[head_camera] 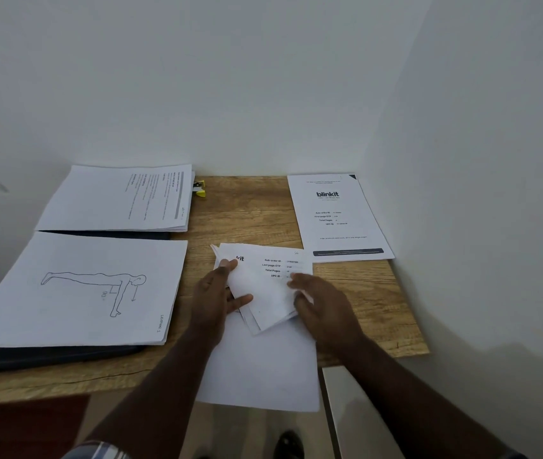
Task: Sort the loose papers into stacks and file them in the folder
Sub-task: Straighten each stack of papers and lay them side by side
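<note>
I'm at a wooden table (247, 210) with a pale, grainy oak finish, pushed into a corner of smooth white walls. My left hand (212, 293) pinches the left edge of a small bundle of folded papers (263, 286) at the centre, thumb on top; my right hand (323, 303) curls round its right edge, so both hands grip the same bundle. The top sheet is creased and bent, printed with order details and half of a bold logo. Beneath it a plain white sheet (263, 369) hangs over the table's near edge at 6 o'clock. At 9 o'clock a flat stack with a line drawing of a push-up figure (78, 289) lies on a dark folder (48, 357). At 11 o'clock sits a text-printed stack (114, 200), with a small yellow clip (200, 188) just beside it. At 2 o'clock lies a single blinkit cover sheet (338, 217).
</note>
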